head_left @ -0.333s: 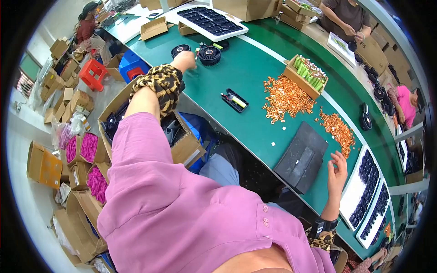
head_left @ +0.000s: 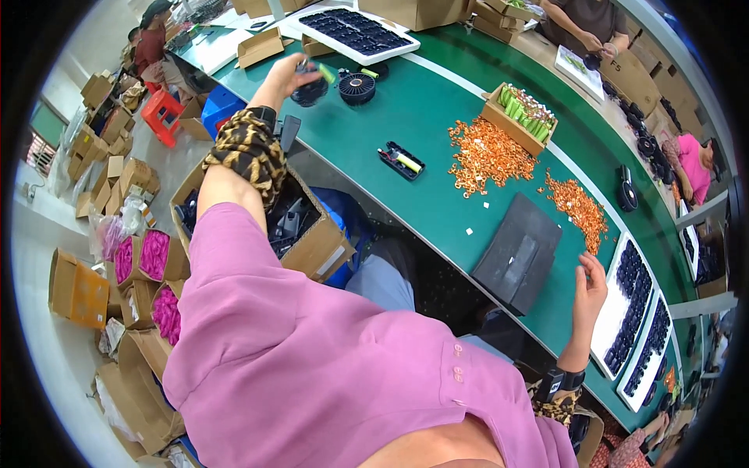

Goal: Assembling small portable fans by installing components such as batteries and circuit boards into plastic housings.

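Observation:
My left hand (head_left: 287,78) is stretched out at the table's far left edge, its fingers closed on a round black fan part (head_left: 310,92), smeared by motion. A green battery cell (head_left: 326,74), also blurred, shows at the fingertips. Just right of it another round black fan part (head_left: 357,89) lies on the table with a green cell (head_left: 370,73) beside it. My right hand (head_left: 591,287) hangs above the near right part of the table, fingers loosely bent and holding nothing. Nearest to it are a dark flat pad (head_left: 516,251) and a white tray of black parts (head_left: 616,327).
A black casing with a cell (head_left: 401,161) lies mid-table. Piles of small orange pieces (head_left: 488,160) spread before a carton of green cells (head_left: 538,139). An open carton of black parts (head_left: 324,249) stands below my left arm. Other people work across the table and at the far left.
My left hand has moved up and left, carrying the fan part and green cell along. My right hand has shifted slightly right, its fingers closer together.

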The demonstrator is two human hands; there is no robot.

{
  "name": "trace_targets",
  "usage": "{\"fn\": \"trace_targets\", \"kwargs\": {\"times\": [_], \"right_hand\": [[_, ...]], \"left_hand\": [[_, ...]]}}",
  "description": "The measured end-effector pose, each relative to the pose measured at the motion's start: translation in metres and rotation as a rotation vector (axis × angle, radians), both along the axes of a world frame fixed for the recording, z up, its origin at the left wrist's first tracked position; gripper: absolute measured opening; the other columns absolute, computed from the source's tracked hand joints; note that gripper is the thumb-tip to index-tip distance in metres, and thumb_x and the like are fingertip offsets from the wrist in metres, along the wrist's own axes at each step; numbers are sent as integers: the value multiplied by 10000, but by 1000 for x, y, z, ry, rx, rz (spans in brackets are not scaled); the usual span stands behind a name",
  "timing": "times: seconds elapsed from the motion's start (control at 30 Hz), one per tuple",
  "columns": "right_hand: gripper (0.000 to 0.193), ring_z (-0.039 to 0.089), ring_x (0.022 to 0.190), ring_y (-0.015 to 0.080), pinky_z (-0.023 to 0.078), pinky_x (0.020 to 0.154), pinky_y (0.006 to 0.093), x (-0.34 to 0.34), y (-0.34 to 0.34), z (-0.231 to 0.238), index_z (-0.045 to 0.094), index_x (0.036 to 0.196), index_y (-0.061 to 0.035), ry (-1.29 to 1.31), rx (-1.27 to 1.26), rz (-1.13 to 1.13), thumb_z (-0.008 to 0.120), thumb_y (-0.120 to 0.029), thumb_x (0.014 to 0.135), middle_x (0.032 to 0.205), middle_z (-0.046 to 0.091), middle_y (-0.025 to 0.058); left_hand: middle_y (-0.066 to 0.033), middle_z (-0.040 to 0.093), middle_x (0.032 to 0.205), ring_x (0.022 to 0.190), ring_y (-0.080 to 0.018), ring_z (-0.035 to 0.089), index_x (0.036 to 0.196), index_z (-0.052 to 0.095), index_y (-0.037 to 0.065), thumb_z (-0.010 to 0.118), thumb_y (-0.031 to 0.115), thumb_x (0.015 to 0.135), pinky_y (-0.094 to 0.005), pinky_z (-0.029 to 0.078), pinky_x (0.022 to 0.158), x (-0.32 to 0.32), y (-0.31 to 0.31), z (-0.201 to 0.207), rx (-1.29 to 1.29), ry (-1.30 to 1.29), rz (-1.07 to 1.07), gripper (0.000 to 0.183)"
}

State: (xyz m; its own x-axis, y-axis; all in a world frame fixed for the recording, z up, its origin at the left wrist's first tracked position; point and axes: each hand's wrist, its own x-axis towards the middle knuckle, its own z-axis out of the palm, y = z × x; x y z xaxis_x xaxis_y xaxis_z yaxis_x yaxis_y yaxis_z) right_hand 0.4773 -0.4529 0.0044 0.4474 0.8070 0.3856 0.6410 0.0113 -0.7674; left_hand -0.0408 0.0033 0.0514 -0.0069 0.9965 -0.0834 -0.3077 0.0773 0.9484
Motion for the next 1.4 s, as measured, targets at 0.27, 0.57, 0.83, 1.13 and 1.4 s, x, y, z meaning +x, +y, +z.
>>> {"fn": "trace_targets", "kwargs": {"times": [0.27, 0.57, 0.83, 1.13, 1.4], "right_hand": [[478, 602, 939, 224, 475, 700, 271, -105, 60, 22, 417, 1301, -33, 1002, -135, 540, 459, -345, 941, 1206, 529, 167], [427, 585, 1001, 203, 500, 835, 375, -142, 49, 8, 448, 1232, -54, 1362, -113, 590, 604, -180, 855, 1128, 569, 75], [491, 603, 988, 215, 533, 775, 360, -41, 26, 8, 407, 1287, -38, 958, -60, 265, 599, -176, 857, 1150, 562, 112], [550, 575, 992, 185, 455, 823, 289, -28, 51, -33, 464, 1255, -23, 134, 24, -14, 648, -322, 831, 1139, 564, 104], [511, 513, 1094, 235, 402, 902, 334, 4, 60, -45, 459, 1290, -51, 253, -41, -42, 578, -342, 886, 1220, 527, 167]], "left_hand": [[-38, 597, 800, 797, -152, 613, 814, 595, 27, 611, 175, 818, -268, 490, 729, 114, -182, 68, 598, 419, -639, 149], [-73, 597, 878, 873, -280, 547, 872, 601, 89, 624, 158, 692, -385, 472, 734, 173, -368, 9, 1579, 730, -925, 194], [-157, 649, 860, 818, -320, 625, 880, 660, 43, 603, 208, 778, -388, 501, 743, -8, -244, 7, 591, 1439, -142, 203], [-113, 664, 769, 749, -271, 646, 828, 691, 83, 774, 256, 582, -355, 514, 692, -102, -179, -89, 364, 1750, -342, 312], [-77, 604, 545, 498, -168, 615, 689, 659, 47, 643, 79, 634, -295, 502, 525, -111, -208, 9, 71, 1638, -416, 66]]}}
